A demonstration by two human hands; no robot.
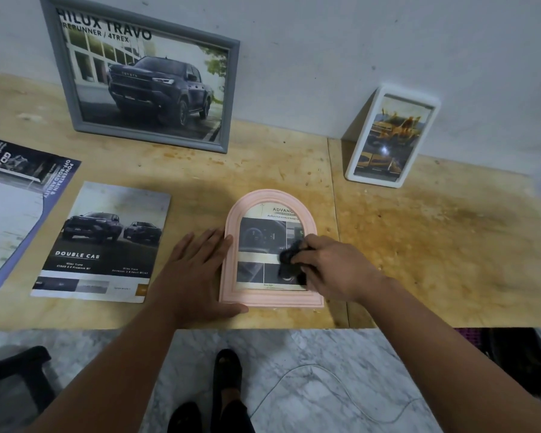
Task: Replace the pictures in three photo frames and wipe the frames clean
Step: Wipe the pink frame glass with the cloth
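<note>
A: Which object is being worked on, and where does it lie?

B: The pink arched frame [270, 250] lies flat on the wooden table [434, 239], near its front edge, face up, between the two hands. A printed page with dashboard photographs shows behind its glazing.

A: How is the right hand [334, 268] engaged?

B: Its fingers are curled round a bunched dark cloth [289, 256], which is pressed onto the glazing at the right half of the picture. The cloth sits directly under the fingertips; the hand's heel overlaps the frame's right rail.

A: And the left hand [197, 270]?

B: Fingers straight and spread flat on the table, just left of the cloth grip. The fingertips touch the frame's left rail, and the thumb lies along its lower left corner.

A: What lies farther from the grip?

B: Left of the bracing hand, a loose brochure sheet [102, 245] headed "DOUBLE CAB" lies flat; beyond it, at the table's left edge, a larger brochure [16, 195]. Behind and left of the grip, a grey frame [141, 79] holding a pickup-truck picture leans against the wall [388, 42]. Behind and right, a white frame [391, 135] with a yellowish picture leans likewise, tilted. Below the table edge, marble floor [294, 370] and dark footwear [227, 367] are visible.
</note>
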